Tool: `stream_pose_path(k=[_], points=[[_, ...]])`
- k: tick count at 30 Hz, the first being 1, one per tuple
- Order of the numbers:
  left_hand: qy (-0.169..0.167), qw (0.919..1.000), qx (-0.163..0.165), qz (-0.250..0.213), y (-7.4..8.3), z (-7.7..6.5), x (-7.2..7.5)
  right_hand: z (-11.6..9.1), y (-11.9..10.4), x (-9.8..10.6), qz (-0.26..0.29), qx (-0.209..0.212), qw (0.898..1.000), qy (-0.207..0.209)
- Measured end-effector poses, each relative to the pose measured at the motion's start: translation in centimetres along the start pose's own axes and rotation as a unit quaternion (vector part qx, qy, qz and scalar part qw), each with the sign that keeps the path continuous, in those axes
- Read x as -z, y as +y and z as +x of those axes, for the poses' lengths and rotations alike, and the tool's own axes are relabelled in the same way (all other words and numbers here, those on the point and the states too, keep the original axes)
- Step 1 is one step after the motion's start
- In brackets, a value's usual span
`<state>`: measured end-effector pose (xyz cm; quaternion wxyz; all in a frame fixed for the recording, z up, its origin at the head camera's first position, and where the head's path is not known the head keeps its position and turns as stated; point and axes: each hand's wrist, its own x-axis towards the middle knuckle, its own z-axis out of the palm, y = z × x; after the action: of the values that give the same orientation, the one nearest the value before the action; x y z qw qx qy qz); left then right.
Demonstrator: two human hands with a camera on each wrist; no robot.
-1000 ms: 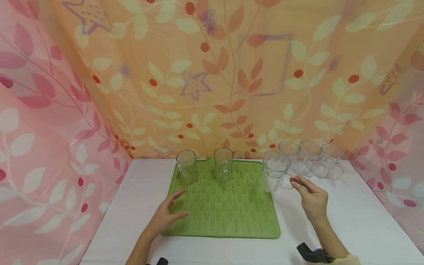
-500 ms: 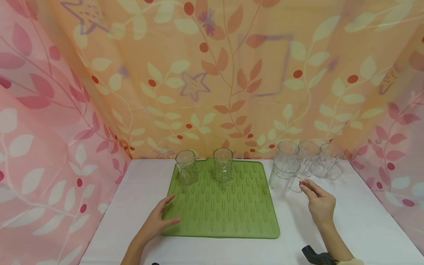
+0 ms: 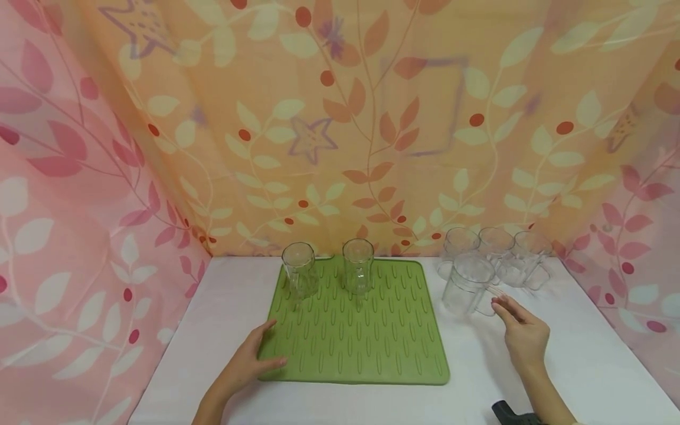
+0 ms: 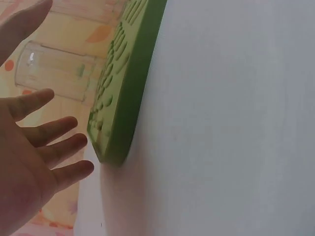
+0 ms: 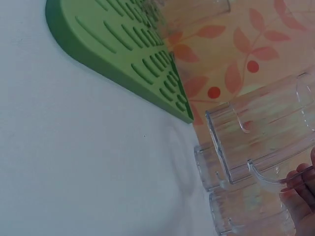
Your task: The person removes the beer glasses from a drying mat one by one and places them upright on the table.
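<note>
My right hand (image 3: 526,339) pinches the handle of a clear glass mug (image 3: 467,286), to the right of the green ribbed mat (image 3: 361,354). In the right wrist view the fingers curl at the handle, and the mug's base (image 5: 219,147) shows above the white tabletop. My left hand (image 3: 241,366) hovers by the mat's left edge with fingers spread and nothing in them. On the mat's back part stand two clear mugs, one at the left (image 3: 301,277) and one near the middle (image 3: 358,274).
Three more clear mugs (image 3: 497,245) stand in a row at the table's back right corner, partly behind the held one. White cloth (image 3: 202,313) covers the table. Patterned curtains (image 3: 345,195) hang along the back and both sides.
My right hand has carried the mug rightward and nearer to me, from over the mat's right edge to beyond it. My left hand has drawn back leftward, away from the left mug.
</note>
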<state>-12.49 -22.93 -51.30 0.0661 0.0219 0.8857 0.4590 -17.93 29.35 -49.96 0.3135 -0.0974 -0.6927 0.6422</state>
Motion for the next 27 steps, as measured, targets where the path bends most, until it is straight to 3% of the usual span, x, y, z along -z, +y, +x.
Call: stream_pose_path(k=[6,14,27], points=[[-0.004,0.9998,0.007,0.020,-0.7,-0.3,0.0,-0.1,0.6,0.7,-0.057,0.024,0.998,0.017],[-0.006,0.9986,0.019,0.049,-0.6,-0.4,0.2,0.1,1.1,0.9,-0.071,0.042,0.996,0.039],[-0.006,0.9959,0.014,0.090,-1.4,-0.8,0.5,0.3,2.0,1.2,-0.033,0.010,0.998,0.060]])
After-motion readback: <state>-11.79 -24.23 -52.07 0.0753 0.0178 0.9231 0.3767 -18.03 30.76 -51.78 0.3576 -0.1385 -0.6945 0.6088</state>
